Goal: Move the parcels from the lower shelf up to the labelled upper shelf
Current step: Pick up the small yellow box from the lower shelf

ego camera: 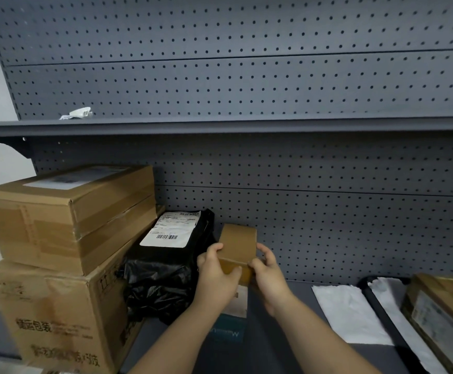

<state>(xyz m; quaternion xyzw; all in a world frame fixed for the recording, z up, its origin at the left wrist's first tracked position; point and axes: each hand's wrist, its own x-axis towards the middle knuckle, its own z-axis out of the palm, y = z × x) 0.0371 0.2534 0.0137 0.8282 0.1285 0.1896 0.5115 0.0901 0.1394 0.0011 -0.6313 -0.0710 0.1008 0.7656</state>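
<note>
A small brown taped box (238,245) is held between both hands above the lower shelf (295,354). My left hand (215,276) grips its left side and front edge. My right hand (267,273) grips its right side. To the left a black plastic parcel (166,271) with a white barcode label leans against two stacked cardboard boxes, the top one (68,214) on a larger one (55,311). The upper shelf (220,126) holds only a crumpled white label (78,113) at its left.
A flat teal-and-white parcel (230,327) lies under my wrists. White mailers (349,311) and a brown box with a label (441,314) lie on the right of the lower shelf. Grey pegboard (247,76) backs both shelves.
</note>
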